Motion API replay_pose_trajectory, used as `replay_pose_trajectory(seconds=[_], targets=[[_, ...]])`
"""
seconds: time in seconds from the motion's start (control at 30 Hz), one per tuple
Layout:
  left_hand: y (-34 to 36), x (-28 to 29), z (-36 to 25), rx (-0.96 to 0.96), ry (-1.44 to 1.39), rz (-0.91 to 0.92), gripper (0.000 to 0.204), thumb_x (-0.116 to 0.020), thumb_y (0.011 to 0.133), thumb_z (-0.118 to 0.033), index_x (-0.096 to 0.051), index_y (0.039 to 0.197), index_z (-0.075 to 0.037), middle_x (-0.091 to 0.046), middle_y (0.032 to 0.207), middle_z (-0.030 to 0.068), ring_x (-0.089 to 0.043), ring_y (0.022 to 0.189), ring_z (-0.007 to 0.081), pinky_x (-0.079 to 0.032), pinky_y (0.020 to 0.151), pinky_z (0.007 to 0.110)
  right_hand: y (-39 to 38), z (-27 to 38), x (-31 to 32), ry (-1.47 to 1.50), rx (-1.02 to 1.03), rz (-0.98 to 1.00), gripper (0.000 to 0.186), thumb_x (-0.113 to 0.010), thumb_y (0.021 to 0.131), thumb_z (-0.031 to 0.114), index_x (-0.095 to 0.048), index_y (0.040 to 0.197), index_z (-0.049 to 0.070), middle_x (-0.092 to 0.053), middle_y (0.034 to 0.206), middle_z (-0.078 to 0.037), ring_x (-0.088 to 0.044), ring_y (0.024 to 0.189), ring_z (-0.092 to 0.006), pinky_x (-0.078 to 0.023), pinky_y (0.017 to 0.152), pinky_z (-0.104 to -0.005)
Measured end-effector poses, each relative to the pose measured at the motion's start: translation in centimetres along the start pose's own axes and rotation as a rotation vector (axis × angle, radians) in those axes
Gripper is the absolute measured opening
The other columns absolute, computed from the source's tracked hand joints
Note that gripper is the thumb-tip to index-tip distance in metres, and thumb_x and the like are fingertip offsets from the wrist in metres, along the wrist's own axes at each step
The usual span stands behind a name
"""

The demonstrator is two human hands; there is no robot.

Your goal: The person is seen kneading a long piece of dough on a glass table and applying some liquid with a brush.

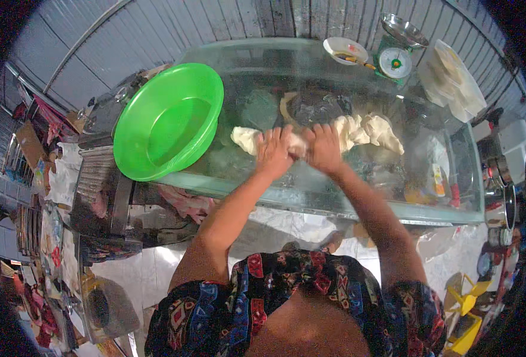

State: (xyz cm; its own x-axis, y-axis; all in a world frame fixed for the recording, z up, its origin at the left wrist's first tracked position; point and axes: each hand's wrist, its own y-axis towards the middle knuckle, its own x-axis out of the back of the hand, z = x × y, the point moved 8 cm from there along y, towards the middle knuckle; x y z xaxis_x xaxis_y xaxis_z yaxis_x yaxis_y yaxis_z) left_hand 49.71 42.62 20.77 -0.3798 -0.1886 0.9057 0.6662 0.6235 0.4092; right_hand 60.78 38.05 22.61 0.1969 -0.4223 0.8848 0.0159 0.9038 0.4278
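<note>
Between and under my hands, in the middle of the frame, detail is lost: motion blur softens the fingers, and the stretch of pale dough [385, 132] directly beneath them is mostly covered; I cannot tell whether it runs through as one piece; the undersides of both hands are hidden; the outer corners fall into the black fisheye rim.

Left hand [275, 149]: palm down, fingers partly bent over the dough, a rounded end of it poking out on the hand's left; right hand [323, 147]: palm down beside the left, fingers bent over the dough likewise, a longer lumpy length trailing to the right of the frame; both are in contact with it, but how far either closes around it I cannot tell.

Dough: cream-coloured, matt, soft-looking, folded and knobbly at the right; it lies across the glass bench [310, 199], whose top is glossy and streaked; dark shapes in the glass beyond my hands cannot be resolved as reflection or contents.

Upper left: smooth, round green plastic basin [173, 128]; upper right: shallow white bowl [337, 44], dial scale [395, 62] with shiny metal pan, and translucent plastic tub [468, 98], contents unclear.
</note>
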Motion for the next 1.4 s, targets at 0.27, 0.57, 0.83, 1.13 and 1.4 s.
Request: replay_pose_trajectory(seconds=[0.27,0.57,0.83,1.13,1.4], targets=[[-2.1,5.0,2.6,0.082,-0.826,0.077,0.087,-0.079,0.067,-0.03,-0.037,0.141,-0.009,-0.04,0.14,0.0176,-0.031,0.135,0.0382,-0.021,0.112,0.055,-2.7,2.1,3.1,0.022,0.02,-0.038,0.056,-0.066,0.076,0.051,-0.059,0.112,0.01,-0.056,0.109,-0.015,-0.051,0.102,-0.035,-0.037,0.092,-0.0477],[-1.5,2.3,6.2,0.055,-0.005,0.179,0.063,-0.068,0.071,-0.062,-0.063,0.118,-0.021,-0.06,0.115,0.0022,-0.053,0.109,0.0279,-0.038,0.09,0.056,0.2,4.1,-0.2,-0.004,0.12,0.028,0.068,-0.054,0.08,0.068,-0.06,0.117,0.012,-0.06,0.105,-0.015,-0.058,0.1,-0.0329,-0.04,0.09,-0.0484],[-1.3,1.5,8.5,0.162,-0.153,0.123,0.059,-0.064,0.069,-0.068,-0.064,0.096,-0.015,-0.062,0.092,0.0076,-0.063,0.084,0.0325,-0.049,0.069,0.046,2.3,3.0,-3.1,0.044,0.165,0.132,0.048,-0.054,0.086,0.055,-0.064,0.099,0.011,-0.065,0.084,-0.012,-0.064,0.077,-0.0323,-0.049,0.07,-0.0419],[1.1,-0.6,12.7,0.463,-0.257,0.164,0.072,-0.056,0.078,-0.072,-0.061,0.105,-0.006,-0.069,0.085,0.0171,-0.067,0.084,0.0382,-0.05,0.07,0.05,7.8,-0.3,-5.8,0.174,-0.207,0.211,0.06,-0.044,0.091,0.058,-0.071,0.078,0.006,-0.066,0.074,-0.021,-0.066,0.071,-0.0398,-0.053,0.066,-0.0493],[-1.3,3.0,9.4,0.228,-0.212,-0.189,0.047,-0.065,0.083,-0.043,-0.058,0.115,-0.009,-0.062,0.103,0.0186,-0.058,0.095,0.0408,-0.047,0.082,0.048,6.4,0.3,-2.8,0.06,-0.143,-0.202,0.043,-0.05,0.091,0.051,-0.067,0.103,0.014,-0.066,0.101,-0.013,-0.062,0.095,-0.0344,-0.046,0.08,-0.0485]])
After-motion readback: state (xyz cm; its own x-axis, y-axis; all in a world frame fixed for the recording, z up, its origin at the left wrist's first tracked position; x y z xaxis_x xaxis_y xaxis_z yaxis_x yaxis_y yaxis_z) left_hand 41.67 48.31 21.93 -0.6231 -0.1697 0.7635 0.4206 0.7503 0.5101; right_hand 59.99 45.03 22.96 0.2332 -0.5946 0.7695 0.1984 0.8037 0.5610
